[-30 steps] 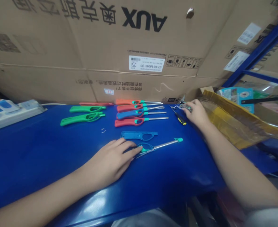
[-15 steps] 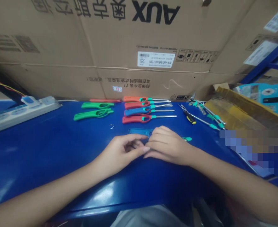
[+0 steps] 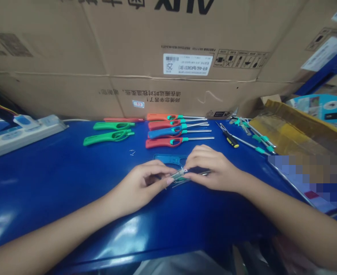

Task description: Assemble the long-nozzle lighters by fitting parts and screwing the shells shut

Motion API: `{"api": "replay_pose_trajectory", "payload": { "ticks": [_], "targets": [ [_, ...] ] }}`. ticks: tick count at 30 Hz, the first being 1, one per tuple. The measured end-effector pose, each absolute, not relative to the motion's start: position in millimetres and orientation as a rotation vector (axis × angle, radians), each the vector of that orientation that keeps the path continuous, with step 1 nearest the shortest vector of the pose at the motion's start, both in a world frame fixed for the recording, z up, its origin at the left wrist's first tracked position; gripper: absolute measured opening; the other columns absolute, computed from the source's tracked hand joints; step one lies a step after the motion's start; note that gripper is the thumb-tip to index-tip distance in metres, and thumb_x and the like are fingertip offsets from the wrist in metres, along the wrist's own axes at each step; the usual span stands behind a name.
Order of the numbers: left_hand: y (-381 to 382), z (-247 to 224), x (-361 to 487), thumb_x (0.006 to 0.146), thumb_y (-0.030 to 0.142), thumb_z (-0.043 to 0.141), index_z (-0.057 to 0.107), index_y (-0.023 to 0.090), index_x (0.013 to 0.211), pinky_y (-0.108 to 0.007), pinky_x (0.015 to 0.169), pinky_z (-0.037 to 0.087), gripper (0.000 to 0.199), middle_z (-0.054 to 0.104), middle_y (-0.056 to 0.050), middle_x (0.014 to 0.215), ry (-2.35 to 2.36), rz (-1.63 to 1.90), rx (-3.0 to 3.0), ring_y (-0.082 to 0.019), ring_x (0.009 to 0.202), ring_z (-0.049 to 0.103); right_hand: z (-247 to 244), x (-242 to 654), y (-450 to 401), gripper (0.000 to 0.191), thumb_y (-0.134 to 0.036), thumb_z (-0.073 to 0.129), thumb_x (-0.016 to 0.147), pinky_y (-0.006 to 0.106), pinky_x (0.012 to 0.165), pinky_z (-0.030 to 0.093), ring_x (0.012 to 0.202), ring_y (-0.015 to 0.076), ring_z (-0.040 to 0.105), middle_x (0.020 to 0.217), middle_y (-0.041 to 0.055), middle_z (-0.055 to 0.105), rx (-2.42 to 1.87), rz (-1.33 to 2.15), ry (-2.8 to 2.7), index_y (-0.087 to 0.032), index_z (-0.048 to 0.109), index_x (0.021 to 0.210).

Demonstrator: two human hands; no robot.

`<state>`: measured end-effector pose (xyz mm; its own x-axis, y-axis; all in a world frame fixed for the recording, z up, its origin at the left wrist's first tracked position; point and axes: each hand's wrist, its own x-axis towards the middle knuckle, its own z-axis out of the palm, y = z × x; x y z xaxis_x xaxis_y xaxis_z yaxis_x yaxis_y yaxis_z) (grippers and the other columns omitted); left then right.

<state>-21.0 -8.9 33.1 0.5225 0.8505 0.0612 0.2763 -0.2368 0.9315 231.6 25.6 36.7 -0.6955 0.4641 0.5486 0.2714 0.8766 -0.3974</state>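
Note:
My left hand (image 3: pixel 148 182) pinches a small clear cylindrical part (image 3: pixel 177 175) between thumb and fingers. At its other end, the fingertips of my right hand (image 3: pixel 211 168) close on a small whitish piece. Thin metal rods lie just under the fingers. Right behind the hands lies a blue lighter shell half (image 3: pixel 170 158) on the blue table (image 3: pixel 71 198). Beyond it is a stack of assembled lighters with red, orange and blue handles (image 3: pixel 164 143) and metal tubes. Two green handles (image 3: pixel 108 138) are to the left, with a few tiny screws (image 3: pixel 132 152) nearby.
A large cardboard box (image 3: pixel 134 46) stands along the back. A white power strip (image 3: pixel 22 134) is at the left. On the right are a black and yellow screwdriver (image 3: pixel 230 140), metal tubes with teal ends (image 3: pixel 261 143) and a taped box (image 3: pixel 302 133).
My hands have parted slightly, and the clear part and metal rods now show between them. The view has shifted a little, so the box and lighters sit higher in the picture.

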Motion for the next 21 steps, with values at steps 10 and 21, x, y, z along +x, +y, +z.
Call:
{"api": "replay_pose_trajectory", "payload": {
  "ticks": [10, 21],
  "targets": [
    [-13.3, 29.6, -22.1, 0.099, 0.028, 0.058, 0.072, 0.022, 0.122, -0.026, 0.078, 0.053, 0.027, 0.068, -0.005, 0.107, 0.921, 0.643, 1.935, -0.015, 0.090, 0.065, 31.8, 226.8, 18.8, 0.011, -0.025, 0.069, 0.094, 0.032, 0.084, 0.045, 0.089, 0.0156, 0.064, 0.095, 0.0052, 0.070, -0.581, 0.314, -2.386, -0.017, 0.067, 0.102],
    [-12.0, 31.8, -23.3, 0.104, 0.024, 0.048, 0.067, 0.024, 0.131, -0.026, 0.086, 0.051, 0.033, 0.068, -0.004, 0.107, 0.845, 0.633, 1.974, -0.014, 0.094, 0.065, 27.7, 224.2, 18.7, 0.011, -0.021, 0.070, 0.093, 0.033, 0.084, 0.045, 0.087, 0.0148, 0.067, 0.095, 0.0038, 0.073, -0.573, 0.312, -2.334, -0.018, 0.069, 0.104]
  ]
}}
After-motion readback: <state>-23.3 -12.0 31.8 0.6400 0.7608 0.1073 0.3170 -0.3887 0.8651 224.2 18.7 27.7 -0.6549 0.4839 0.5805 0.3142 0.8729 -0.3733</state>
